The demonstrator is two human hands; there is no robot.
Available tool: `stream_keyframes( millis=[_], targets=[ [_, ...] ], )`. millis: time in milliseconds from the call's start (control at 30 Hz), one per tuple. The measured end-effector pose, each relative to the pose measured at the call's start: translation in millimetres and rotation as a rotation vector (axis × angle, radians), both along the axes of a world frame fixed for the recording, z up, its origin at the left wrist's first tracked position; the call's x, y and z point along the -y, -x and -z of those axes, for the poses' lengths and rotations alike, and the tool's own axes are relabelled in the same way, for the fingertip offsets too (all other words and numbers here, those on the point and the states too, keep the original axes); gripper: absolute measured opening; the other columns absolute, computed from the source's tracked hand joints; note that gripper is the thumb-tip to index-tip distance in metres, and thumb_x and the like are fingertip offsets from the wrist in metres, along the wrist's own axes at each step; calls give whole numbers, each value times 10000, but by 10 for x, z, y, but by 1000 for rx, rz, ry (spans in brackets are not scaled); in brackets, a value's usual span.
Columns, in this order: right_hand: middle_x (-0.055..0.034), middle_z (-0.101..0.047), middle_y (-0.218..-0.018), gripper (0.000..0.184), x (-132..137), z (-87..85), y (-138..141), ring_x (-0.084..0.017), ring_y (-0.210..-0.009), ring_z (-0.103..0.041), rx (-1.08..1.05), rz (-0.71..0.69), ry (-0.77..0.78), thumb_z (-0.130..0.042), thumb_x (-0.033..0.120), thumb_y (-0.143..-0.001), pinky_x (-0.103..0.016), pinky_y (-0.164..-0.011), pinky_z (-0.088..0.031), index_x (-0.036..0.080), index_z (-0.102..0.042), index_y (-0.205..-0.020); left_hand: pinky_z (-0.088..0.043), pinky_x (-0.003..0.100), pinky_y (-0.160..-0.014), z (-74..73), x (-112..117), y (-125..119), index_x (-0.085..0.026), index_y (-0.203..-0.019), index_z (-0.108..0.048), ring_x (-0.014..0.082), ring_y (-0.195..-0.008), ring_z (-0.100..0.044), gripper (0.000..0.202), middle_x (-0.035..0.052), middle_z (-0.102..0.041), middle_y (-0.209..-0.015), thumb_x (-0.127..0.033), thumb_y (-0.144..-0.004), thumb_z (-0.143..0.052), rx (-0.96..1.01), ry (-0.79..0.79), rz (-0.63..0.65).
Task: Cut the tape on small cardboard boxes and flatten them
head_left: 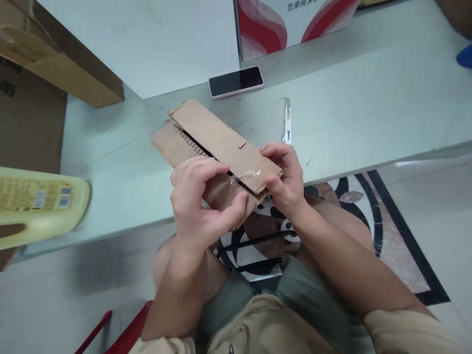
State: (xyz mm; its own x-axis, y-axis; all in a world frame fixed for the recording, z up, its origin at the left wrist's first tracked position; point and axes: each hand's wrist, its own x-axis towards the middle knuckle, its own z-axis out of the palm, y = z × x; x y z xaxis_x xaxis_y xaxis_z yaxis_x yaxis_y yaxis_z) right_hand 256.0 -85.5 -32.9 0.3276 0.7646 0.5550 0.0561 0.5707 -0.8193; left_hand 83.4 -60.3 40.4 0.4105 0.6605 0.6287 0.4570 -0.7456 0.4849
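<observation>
A small brown cardboard box (pixel 221 132), its flaps parted by a narrow dark gap, is tilted above the table's front edge. Clear tape (pixel 254 173) shines near its right end. My right hand (pixel 285 179) grips that end, thumb on the near side and fingers on the far side. My left hand (pixel 201 196) is curled over the near flap, with the thumb beside the gap and the fingertips at its edge; part of the flap is hidden under it. Just beyond my right hand lies a slim white tool (pixel 287 123) that looks like a utility knife.
A phone (pixel 236 82) lies in front of a large white box (pixel 165 44). Behind is a red-and-white carton (pixel 273 27). Cardboard boxes (pixel 73 69) and a yellow jug (pixel 44 206) are on the left. The table (pixel 368 108) ends close to my knees.
</observation>
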Motion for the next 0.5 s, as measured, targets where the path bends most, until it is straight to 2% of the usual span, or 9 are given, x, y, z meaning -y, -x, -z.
stream_keyframes(
  millis=[100, 233, 333, 500],
  targets=[
    [-35, -640, -1074, 449, -1, 1, 4, -219, -1048, -675, 13, 16, 48, -632, 674, -910, -388, -895, -588, 289, -573, -1132, -567, 514, -901, -34, 24, -18, -297, -1075, -617, 244, -965, -710, 330, 3, -721, -959, -325, -790, -782, -25, 54, -44],
    [-35, -639, -1062, 446, 2, 0, 4, -224, -1046, -679, 0, 16, 41, -638, 674, -908, -393, -895, -588, 290, -574, -1126, -566, 548, -881, -44, 56, -29, -351, -1018, -620, 258, -959, -729, 169, 0, -730, -905, -282, -877, -684, -49, 74, -78],
    [-38, -641, -1070, 412, 6, -5, 0, -219, -1041, -676, 0, 10, 16, -641, 641, -922, -391, -892, -589, 292, -581, -1132, -562, 533, -840, -18, 53, -20, -360, -1035, -629, 248, -916, -731, 205, -16, -724, -857, -225, -886, -670, 10, 46, -31],
    [-44, -639, -1068, 496, 13, -16, -4, -232, -1037, -673, 10, 16, 81, -626, 723, -887, -414, -894, -595, 288, -571, -1117, -536, 481, -814, 23, 31, 2, -332, -1063, -642, 225, -872, -711, 264, -31, -710, -820, -165, -870, -707, 82, 34, 33]
  ],
)
